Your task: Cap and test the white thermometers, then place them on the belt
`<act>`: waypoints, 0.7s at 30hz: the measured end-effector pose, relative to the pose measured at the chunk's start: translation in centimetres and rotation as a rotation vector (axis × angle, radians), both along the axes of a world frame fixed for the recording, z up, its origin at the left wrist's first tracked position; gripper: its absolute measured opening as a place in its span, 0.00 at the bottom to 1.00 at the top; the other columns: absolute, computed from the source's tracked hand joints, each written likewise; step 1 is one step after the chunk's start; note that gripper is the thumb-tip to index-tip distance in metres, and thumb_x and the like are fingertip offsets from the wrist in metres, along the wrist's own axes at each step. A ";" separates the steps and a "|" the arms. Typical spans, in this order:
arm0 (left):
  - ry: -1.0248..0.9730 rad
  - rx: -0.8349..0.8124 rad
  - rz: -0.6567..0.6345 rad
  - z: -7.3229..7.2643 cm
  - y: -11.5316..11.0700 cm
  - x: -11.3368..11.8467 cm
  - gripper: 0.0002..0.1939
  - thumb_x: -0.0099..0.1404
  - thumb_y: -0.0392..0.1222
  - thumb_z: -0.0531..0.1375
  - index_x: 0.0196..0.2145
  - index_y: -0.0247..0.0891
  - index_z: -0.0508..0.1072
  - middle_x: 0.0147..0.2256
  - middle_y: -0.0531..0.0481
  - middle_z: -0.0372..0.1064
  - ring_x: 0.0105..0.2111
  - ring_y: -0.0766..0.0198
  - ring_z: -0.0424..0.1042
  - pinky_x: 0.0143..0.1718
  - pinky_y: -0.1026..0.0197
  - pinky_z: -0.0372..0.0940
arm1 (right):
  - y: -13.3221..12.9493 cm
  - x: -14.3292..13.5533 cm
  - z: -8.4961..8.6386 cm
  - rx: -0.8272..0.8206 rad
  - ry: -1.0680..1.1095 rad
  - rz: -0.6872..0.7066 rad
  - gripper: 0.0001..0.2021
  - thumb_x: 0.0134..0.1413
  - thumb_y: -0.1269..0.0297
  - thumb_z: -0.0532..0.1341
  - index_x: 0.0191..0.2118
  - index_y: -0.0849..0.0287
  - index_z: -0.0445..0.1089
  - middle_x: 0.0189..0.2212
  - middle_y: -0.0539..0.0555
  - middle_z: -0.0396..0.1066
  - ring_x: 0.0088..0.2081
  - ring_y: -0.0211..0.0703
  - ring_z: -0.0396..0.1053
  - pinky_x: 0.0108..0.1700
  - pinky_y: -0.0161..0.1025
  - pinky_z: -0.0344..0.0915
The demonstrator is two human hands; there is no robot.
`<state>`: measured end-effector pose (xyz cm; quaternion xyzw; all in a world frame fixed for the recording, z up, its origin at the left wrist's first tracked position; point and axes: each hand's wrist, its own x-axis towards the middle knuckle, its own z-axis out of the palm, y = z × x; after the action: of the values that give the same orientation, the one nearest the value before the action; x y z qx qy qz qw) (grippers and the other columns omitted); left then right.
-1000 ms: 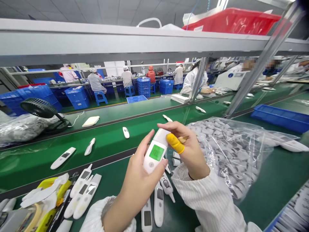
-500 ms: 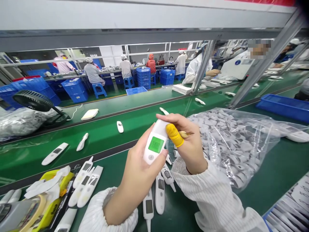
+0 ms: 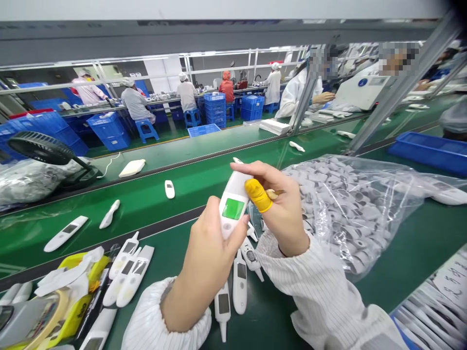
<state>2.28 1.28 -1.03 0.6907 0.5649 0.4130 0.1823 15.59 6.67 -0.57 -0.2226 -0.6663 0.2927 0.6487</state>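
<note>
A white thermometer (image 3: 226, 226) with a lit green screen is held up between my two hands. My left hand (image 3: 211, 243) wraps round its lower part, thumb near the button. My right hand (image 3: 280, 204), with a yellow cover on one fingertip, grips its upper end. Beneath my hands, several thermometers lie on the green table, one (image 3: 240, 287) with a dark screen and another (image 3: 223, 306) with its tip toward me. At the left, more thermometers (image 3: 135, 276) lie side by side.
A clear bag of small grey-white parts (image 3: 339, 209) lies at the right. Yellow tray (image 3: 78, 311) at lower left, black fan (image 3: 42, 147) at far left, blue bin (image 3: 430, 153) at far right. Thermometers lie on the green belt (image 3: 138, 204). A metal post (image 3: 394, 97) slants at the right.
The view has shifted slightly. Thermometers on the belt appear further left. The held thermometer stays in both hands, and its screen now looks plain green, without visible digits.
</note>
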 end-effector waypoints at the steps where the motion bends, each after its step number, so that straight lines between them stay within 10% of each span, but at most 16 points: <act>1: 0.003 -0.002 0.000 0.0 0.0 0.0 0.12 0.67 0.49 0.57 0.32 0.41 0.60 0.25 0.55 0.65 0.22 0.65 0.65 0.21 0.66 0.55 | 0.0 0.0 0.0 -0.021 0.002 0.013 0.09 0.62 0.60 0.63 0.45 0.52 0.77 0.41 0.52 0.75 0.37 0.38 0.71 0.33 0.33 0.68; 10: -0.025 0.091 0.104 0.0 0.3 -0.2 0.14 0.65 0.46 0.60 0.29 0.42 0.57 0.22 0.58 0.58 0.20 0.68 0.58 0.20 0.66 0.52 | 1.4 0.9 -0.2 -0.200 0.101 0.111 0.16 0.61 0.50 0.62 0.46 0.56 0.73 0.23 0.47 0.64 0.18 0.30 0.50 0.18 0.32 0.46; 17: -0.503 -0.194 -0.245 0.7 -0.5 -1.3 0.14 0.72 0.51 0.54 0.53 0.49 0.64 0.33 0.54 0.68 0.30 0.68 0.68 0.31 0.67 0.65 | 2.8 2.6 -0.2 -0.406 -0.107 -0.029 0.27 0.46 0.39 0.69 0.40 0.59 0.69 0.19 0.43 0.52 0.20 0.31 0.46 0.21 0.33 0.43; 21: -0.740 0.032 -0.187 1.1 -2.1 -2.6 0.10 0.68 0.49 0.59 0.47 0.49 0.70 0.34 0.52 0.69 0.29 0.66 0.69 0.30 0.64 0.67 | 2.8 3.4 -0.3 -0.416 -0.208 -0.016 0.26 0.55 0.37 0.60 0.40 0.59 0.67 0.25 0.47 0.58 0.24 0.33 0.52 0.25 0.34 0.49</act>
<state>-0.30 -0.82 0.08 0.5462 0.3887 0.6250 0.4000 18.96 9.45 -0.90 -0.3857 -0.6530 0.3939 0.5192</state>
